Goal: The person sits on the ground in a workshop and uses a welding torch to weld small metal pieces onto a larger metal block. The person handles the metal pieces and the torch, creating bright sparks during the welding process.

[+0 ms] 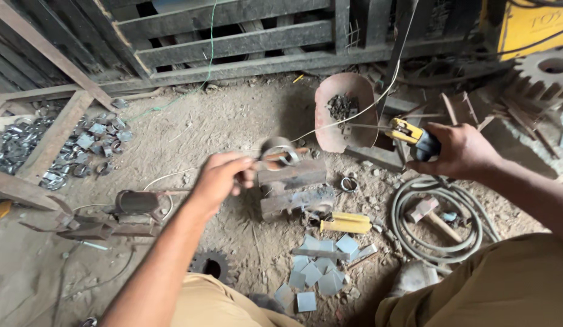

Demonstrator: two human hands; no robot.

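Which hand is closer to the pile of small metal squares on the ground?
Left, though only by a little. The left hand is above and to the left of the metal squares, holding tongs with a ring. The right hand is farther up to the right, gripping a welding holder.

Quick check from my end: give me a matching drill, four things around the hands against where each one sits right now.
Things:
1 metal ring
2 electrode holder
3 square metal plates
4 coiled hose

Places:
A on the dirt between the knees
B in the right hand
C on the ground under the right forearm
D in tongs held by the left hand

Pairs: 1-D, 2-B, 3-A, 4-C
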